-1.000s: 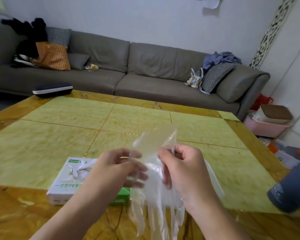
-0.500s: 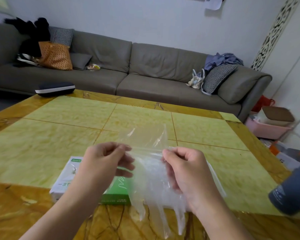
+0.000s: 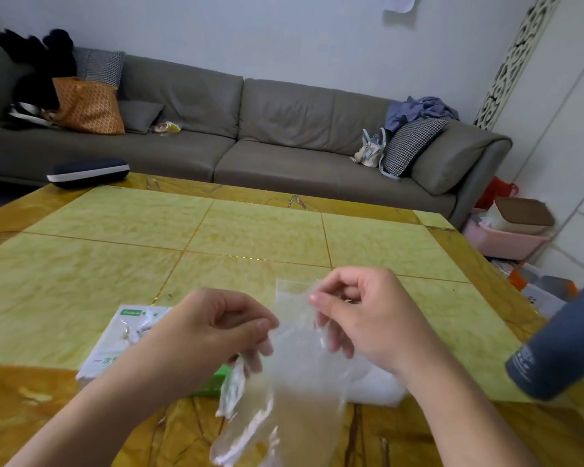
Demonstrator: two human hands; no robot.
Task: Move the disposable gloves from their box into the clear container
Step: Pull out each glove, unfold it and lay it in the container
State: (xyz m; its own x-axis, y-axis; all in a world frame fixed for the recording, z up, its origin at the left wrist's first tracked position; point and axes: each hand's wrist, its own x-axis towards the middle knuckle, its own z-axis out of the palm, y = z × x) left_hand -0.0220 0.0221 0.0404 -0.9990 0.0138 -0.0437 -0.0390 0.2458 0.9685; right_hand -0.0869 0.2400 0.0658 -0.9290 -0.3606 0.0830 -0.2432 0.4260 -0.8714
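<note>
A thin clear disposable glove [image 3: 294, 392] hangs in front of me over the near table edge, cuff up and fingers dangling. My left hand [image 3: 213, 335] pinches its left upper edge between thumb and fingers. My right hand [image 3: 368, 315] pinches the cuff's right side. The white and green glove box [image 3: 122, 345] lies flat on the table behind my left hand, partly hidden by it. A clear container [image 3: 375, 382] sits low on the table under my right wrist, mostly hidden, and blurred.
The table [image 3: 250, 237] has yellow-green marble panels with amber borders. A dark blue-grey cup [image 3: 560, 352] stands at the right edge. A dark case [image 3: 88, 171] lies at the far left corner. A grey sofa [image 3: 250, 136] is beyond.
Both hands have shifted right and a little lower with the glove. The cuff, stretched wide between them before, is now narrower. My view has tilted slightly.
</note>
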